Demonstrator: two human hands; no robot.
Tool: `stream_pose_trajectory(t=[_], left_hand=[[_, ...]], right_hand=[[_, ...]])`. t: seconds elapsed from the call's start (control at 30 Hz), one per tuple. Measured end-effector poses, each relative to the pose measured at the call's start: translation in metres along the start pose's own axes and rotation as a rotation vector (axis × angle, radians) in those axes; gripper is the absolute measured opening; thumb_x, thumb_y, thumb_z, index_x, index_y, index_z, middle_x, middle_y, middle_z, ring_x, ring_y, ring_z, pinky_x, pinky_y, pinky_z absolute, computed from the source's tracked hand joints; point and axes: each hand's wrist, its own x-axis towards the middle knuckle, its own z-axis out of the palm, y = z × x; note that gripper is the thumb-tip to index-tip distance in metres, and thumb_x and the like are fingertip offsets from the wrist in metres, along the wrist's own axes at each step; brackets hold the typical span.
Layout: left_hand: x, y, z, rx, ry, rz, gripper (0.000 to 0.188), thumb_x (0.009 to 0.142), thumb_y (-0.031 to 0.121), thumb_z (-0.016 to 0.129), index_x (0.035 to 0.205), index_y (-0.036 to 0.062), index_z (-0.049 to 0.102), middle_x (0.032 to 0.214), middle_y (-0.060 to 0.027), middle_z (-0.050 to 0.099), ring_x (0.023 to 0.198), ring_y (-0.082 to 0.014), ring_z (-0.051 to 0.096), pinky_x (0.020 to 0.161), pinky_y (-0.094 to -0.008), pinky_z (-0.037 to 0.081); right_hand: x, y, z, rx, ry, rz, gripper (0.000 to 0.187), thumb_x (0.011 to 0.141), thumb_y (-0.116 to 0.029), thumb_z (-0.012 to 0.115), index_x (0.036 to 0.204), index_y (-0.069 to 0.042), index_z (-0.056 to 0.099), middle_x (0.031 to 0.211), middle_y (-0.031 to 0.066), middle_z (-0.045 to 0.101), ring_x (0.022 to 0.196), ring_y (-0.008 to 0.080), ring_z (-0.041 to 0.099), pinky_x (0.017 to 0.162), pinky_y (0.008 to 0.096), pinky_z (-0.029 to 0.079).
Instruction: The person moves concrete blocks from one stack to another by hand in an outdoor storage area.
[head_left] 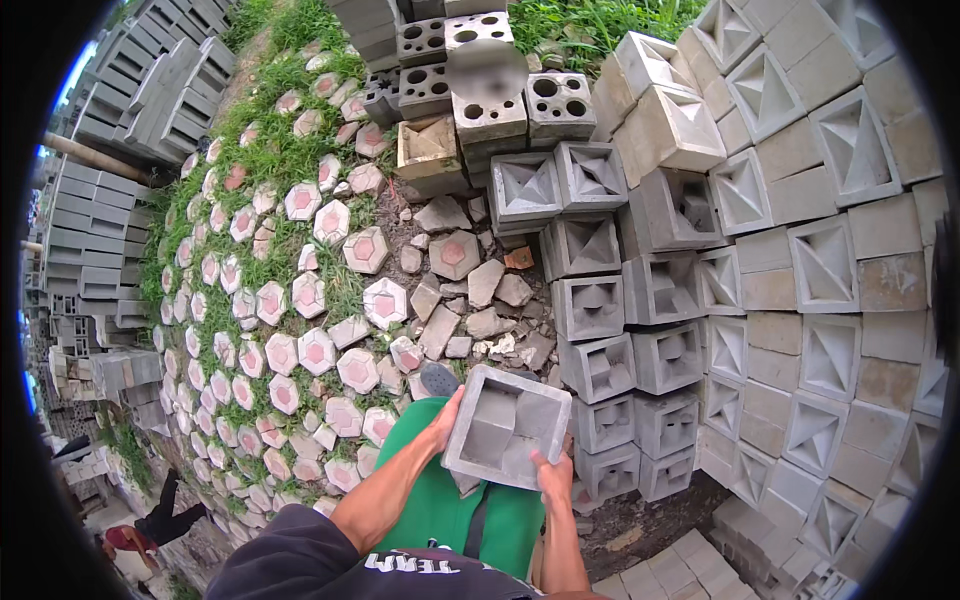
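A square grey concrete ventilation block (508, 427) is held between my two hands in front of my body, its hollow, stepped face turned up. My left hand (447, 418) grips its left edge. At the lower right corner my right hand (553, 472) holds on, thumb over the rim and fingers mostly hidden behind. Close by on the right stand stacked ventilation blocks (607, 366) of similar grey concrete, with recessed faces. Below the held block show my green shorts (420, 520).
Broken concrete rubble (485, 285) lies ahead, beside hexagonal pavers (283, 353) set among grass. Perforated blocks (558, 105) are piled at the far end. A tall wall of stacked blocks (828, 355) rises on the right. Another person (130, 538) is at the lower left.
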Motion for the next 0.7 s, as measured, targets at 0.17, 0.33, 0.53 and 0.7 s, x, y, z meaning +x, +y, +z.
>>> stream_pose_trajectory(t=[0.17, 0.33, 0.53, 0.7], left_hand=[[-0.103, 0.002, 0.018, -0.242, -0.031, 0.145, 0.081, 0.085, 0.071, 0.033, 0.131, 0.0069, 0.048, 0.117, -0.0153, 0.06, 0.101, -0.0279, 0.058, 0.085, -0.0442, 0.048], [-0.132, -0.029, 0.032, -0.431, 0.001, 0.343, 0.075, 0.087, 0.067, 0.036, 0.13, 0.0067, 0.049, 0.123, -0.0145, 0.056, 0.104, -0.0284, 0.056, 0.09, -0.0413, 0.045], [-0.07, -0.135, 0.052, -0.941, 0.111, 0.654, 0.069, 0.09, 0.062, 0.036, 0.132, 0.0083, 0.047, 0.13, -0.012, 0.051, 0.113, -0.0266, 0.051, 0.098, -0.0396, 0.039], [-0.11, -0.174, 0.078, -1.126, 0.297, 0.822, 0.069, 0.092, 0.061, 0.032, 0.137, 0.0092, 0.042, 0.13, -0.0108, 0.051, 0.12, -0.0253, 0.046, 0.099, -0.0389, 0.039]], right_hand=[[-0.032, -0.041, -0.024, 0.014, -0.22, -0.158, 0.054, 0.091, -0.042, 0.054, 0.122, 0.001, 0.053, 0.117, 0.0143, 0.06, 0.106, 0.0263, 0.058, 0.092, 0.0364, 0.043], [0.004, -0.072, -0.016, 0.456, -0.716, -0.151, 0.082, 0.09, -0.067, 0.027, 0.144, -0.006, 0.025, 0.14, 0.0137, 0.037, 0.124, 0.0276, 0.043, 0.102, 0.0393, 0.038], [0.033, -0.119, -0.008, -0.068, -0.95, 0.07, 0.084, 0.089, -0.068, 0.026, 0.145, -0.006, 0.023, 0.143, 0.0142, 0.034, 0.125, 0.0275, 0.041, 0.104, 0.0394, 0.036], [-0.005, -0.152, 0.025, -0.547, -1.035, 0.024, 0.086, 0.089, -0.07, 0.023, 0.146, -0.006, 0.021, 0.147, 0.0129, 0.029, 0.129, 0.0261, 0.037, 0.106, 0.036, 0.032]])
